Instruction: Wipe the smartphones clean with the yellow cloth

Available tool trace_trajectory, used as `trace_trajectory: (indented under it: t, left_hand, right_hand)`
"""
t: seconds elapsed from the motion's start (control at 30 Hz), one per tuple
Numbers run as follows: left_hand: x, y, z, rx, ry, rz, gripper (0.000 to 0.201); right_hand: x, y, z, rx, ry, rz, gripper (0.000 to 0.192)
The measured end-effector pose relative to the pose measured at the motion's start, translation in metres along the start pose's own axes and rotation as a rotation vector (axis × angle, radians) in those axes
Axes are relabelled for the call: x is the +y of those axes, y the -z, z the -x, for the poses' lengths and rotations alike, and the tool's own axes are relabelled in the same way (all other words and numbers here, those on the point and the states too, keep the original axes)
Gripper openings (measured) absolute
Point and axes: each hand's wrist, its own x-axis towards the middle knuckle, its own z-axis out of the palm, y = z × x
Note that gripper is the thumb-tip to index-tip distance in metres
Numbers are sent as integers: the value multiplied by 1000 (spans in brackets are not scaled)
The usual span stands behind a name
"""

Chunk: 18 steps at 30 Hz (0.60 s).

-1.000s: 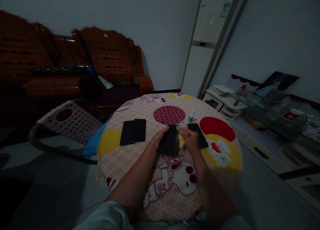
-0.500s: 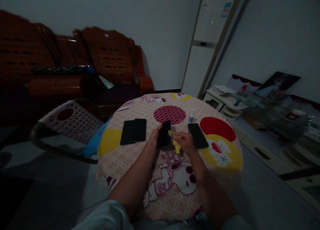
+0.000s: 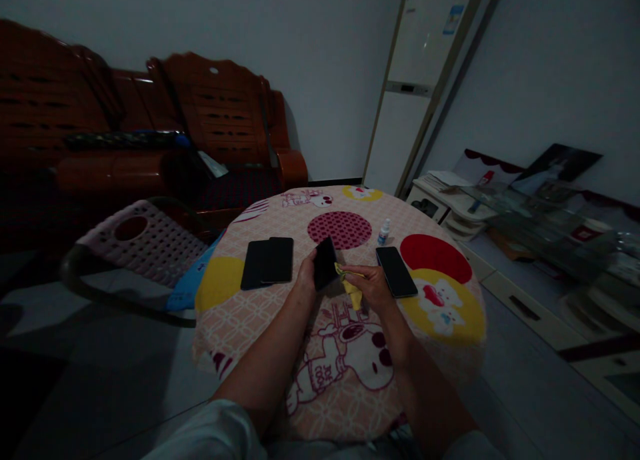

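Note:
My left hand is closed around the left side of a dark phone, which is tilted above the table. In my right hand a yellow cloth is pinched, its loose end hanging down and its tip at the phone's right edge. To the right, another black phone lies flat on the patterned tablecloth. Behind that phone stands a small white spray bottle with a blue label. Two flat black tablet-like items lie overlapping to the left of my left hand.
A woven chair with a blue item on its seat stands left of the round table. Wooden armchairs line the back wall, beside a tall white air conditioner. A glass-topped cabinet runs along the right.
My left hand has turned the phone, and its face now tilts toward the right. The cloth in my right hand has shifted slightly left, to the phone's edge.

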Motion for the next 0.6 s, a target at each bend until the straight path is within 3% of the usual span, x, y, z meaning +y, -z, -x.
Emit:
trace_trajectory:
  t: [0.23,0.6]
  left_hand:
    - [0,2,-2,75,-38,9,34]
    - [1,1,-5,139,-89,118,33]
  right_hand:
    - [-2,-3,3,-41,6,74,27]
    - [3,-26,8,-228,118,245,26]
